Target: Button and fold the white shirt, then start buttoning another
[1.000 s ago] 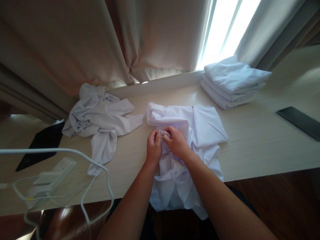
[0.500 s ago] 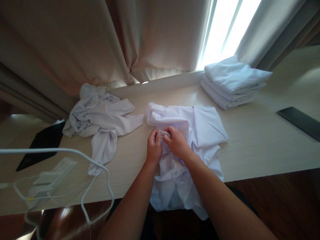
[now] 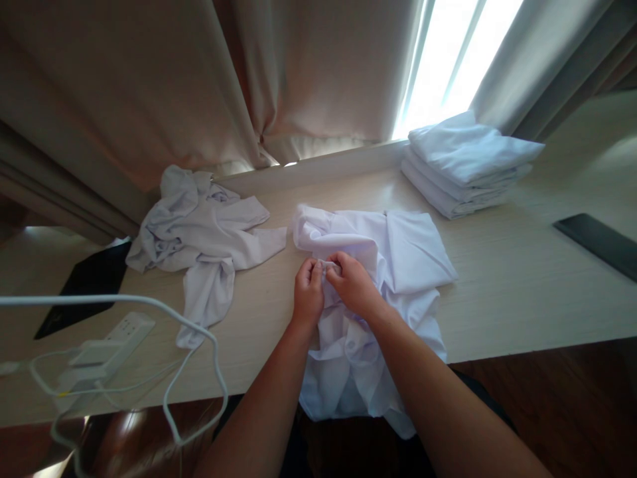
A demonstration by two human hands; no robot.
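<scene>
A white shirt [image 3: 418, 255] lies rumpled in front of me, its lower part hanging over the table's front edge. My left hand [image 3: 308, 289] pinches a small edge of the shirt between thumb and fingers. Right beside it, my right hand [image 3: 351, 279] is closed on the same edge, the fingertips of both hands nearly touching. A button shows on the cloth below my hands. What exactly lies between the fingertips is too small to tell.
Crumpled white clothes [image 3: 209, 232] lie at the left. Folded white clothes [image 3: 462, 166] are stacked at the back right. A dark flat object [image 3: 597, 242] is at the right. A white cable [image 3: 213, 358] loops over a power strip [image 3: 124, 332] and a black sheet [image 3: 89, 285].
</scene>
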